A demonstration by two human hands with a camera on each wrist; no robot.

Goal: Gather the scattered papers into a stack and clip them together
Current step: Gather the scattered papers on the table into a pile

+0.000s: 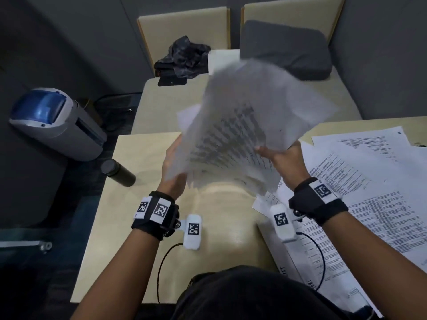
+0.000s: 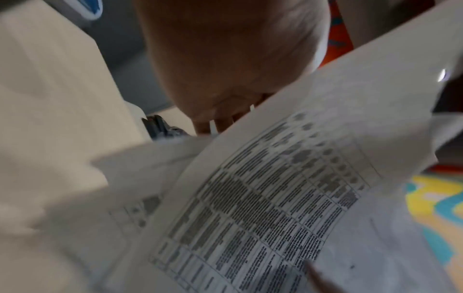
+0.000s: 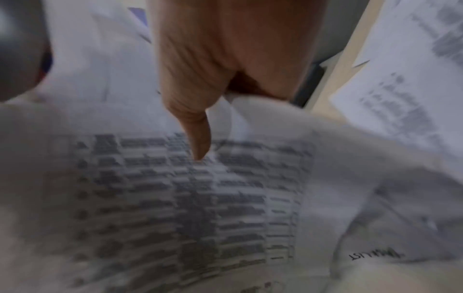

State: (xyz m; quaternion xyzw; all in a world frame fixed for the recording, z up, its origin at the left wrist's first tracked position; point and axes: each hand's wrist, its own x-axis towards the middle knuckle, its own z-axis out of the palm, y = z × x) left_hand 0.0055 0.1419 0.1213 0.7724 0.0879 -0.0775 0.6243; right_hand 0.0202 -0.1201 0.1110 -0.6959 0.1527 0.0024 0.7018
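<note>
A bundle of printed papers [image 1: 242, 125] is lifted off the light wooden table [image 1: 138, 204], blurred by motion and bent in a curve. My left hand [image 1: 172, 167] grips its left edge, fingers behind the sheets. My right hand [image 1: 280, 158] grips the right edge, thumb on the printed face. In the left wrist view the table-printed sheet [image 2: 263, 198] fills the frame below my left hand [image 2: 225, 79]. In the right wrist view my right hand's thumb [image 3: 198, 134] presses the blurred papers [image 3: 175, 198]. More loose papers [image 1: 358, 181] lie spread over the table's right side. No clip is visible.
A dark bottle [image 1: 117, 173] stands at the table's left edge. A grey and blue machine [image 1: 53, 121] sits on the floor at left. Beyond lie a second table, a black bag [image 1: 182, 56], a grey cushion [image 1: 284, 49] and two chairs. Cables hang near my wrists.
</note>
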